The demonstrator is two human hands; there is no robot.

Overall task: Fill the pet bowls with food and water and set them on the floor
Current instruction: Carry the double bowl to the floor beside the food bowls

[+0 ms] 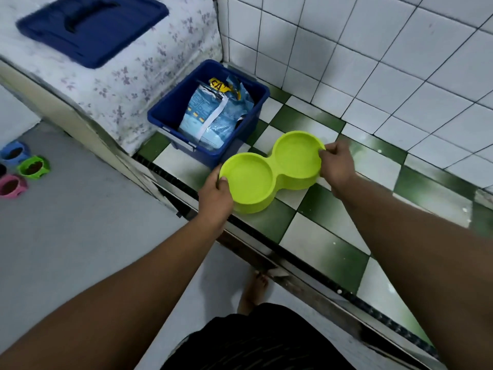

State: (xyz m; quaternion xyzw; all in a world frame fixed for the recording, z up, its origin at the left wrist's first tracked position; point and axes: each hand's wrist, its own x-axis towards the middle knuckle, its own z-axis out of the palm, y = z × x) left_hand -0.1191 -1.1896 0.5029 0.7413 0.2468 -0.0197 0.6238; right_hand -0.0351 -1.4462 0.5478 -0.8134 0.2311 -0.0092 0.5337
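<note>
Left hand [216, 192] clamps the near end of the lime-green plastic double pet bowl [272, 174], thumb over the rim; right hand [337, 165] pinches the far end. Fingers under the rim are hidden. Bowl is at the edge of the green-and-white checked tile ledge [320, 236]; resting or lifted, cannot tell. Just behind it, an open blue plastic bin [170, 113] holds a crumpled pale-blue food bag [213, 116], print mostly unreadable. Far left, small coloured bowls [33, 168], blurred

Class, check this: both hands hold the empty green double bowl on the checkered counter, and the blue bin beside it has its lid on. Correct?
One error: the head view shows the blue bin open, its lid lying on the floral cloth. Left hand and right hand do hold the bowl.
</note>
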